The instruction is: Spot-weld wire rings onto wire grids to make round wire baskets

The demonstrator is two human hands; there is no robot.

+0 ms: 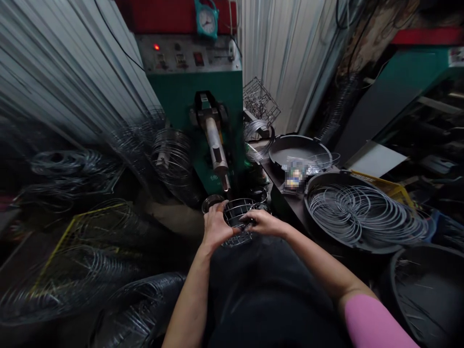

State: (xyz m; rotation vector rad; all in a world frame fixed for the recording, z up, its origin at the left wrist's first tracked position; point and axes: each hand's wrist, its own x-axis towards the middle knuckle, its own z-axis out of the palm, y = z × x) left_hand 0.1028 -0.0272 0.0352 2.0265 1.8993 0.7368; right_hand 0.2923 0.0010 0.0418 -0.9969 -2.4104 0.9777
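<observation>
Corrugated metal walls [90,72] rise dimly behind a green machine [221,87] with a red top and grey panel. At far right slants a second machine [395,92], also green and red. Bundles of wire rings fill the left side, some lying about a yellow crate [60,241]; much there is blurred. Right of the first machine, a dark bench [278,184] carries dark pans. One pan [380,245] holds overlapping wire rings [348,203]; a nearer pan [431,299] has a few loose wire bits.

Before the machine's rod [215,142], close to the person's dark clothing, the wire basket [237,211] sits between both hands. The left hand [216,226] spans its left side, its grip partly curled, thumb and fingers on the wires. The right hand [266,223] has a narrower grip, thumb and fingertips nearly together on the right side.

A teal clock [207,21] hangs above the panel, its numerals too small to read. A blurred-out packet [295,175] lies against the back pan [290,146]. White lettering [216,179] low on the machine looks like Chinese characters, not legible here. Smallest, a red light [156,47] glows on the panel.
</observation>
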